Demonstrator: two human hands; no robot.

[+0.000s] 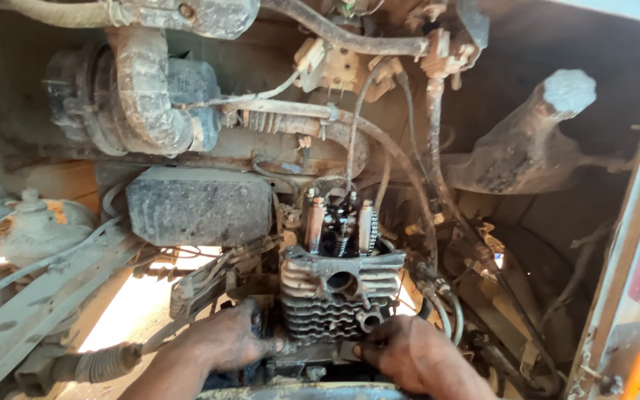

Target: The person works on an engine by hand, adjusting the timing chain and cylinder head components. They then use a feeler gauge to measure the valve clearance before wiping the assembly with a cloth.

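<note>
Grimy grey finned metal engine cylinder block sits low at centre, under exposed valve springs. Left hand and right hand press fingers against its base, clasping nothing. Likely heavy, rigid, oily; hold by fins.

Head camera, close, looking down – into engine bay (single view)

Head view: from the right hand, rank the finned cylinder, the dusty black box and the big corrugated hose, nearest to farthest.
From the right hand:
1. Finned cylinder, just up-left of it, at the fingers.
2. Dusty black box, mid-left, above the left hand.
3. Big corrugated hose, top left, farthest.
</note>
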